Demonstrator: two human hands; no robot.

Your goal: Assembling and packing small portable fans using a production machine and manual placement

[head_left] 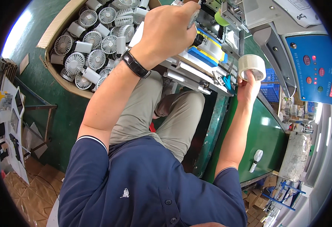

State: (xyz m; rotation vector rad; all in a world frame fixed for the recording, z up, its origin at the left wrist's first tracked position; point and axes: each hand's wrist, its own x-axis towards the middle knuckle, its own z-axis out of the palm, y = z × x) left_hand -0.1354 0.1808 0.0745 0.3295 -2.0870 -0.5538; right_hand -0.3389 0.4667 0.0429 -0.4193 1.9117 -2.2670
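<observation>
My right hand [248, 89] holds a roll of clear packing tape [259, 62], with a finger up into its core. The roll is beside the machine, above the green table's far end. My left hand [166, 30], with a black-strapped watch [135, 64] on the wrist, is closed over the machine bed. A small greyish, shiny thing [193, 19] shows at its fingers; its kind is mostly hidden. Just below those fingers are a black knob [199, 39] and a blue-and-yellow block [207, 53] on the machine. Teal-handled scissors [227, 81] lie near the roll.
A cardboard box [46, 41] full of small white handheld fans [96, 59] stands at the left. One fan [256, 160] lies on the green table [266, 132] at the right. A blue control panel [313, 72] with lit lights and a blue crate [270, 85] are at the far right.
</observation>
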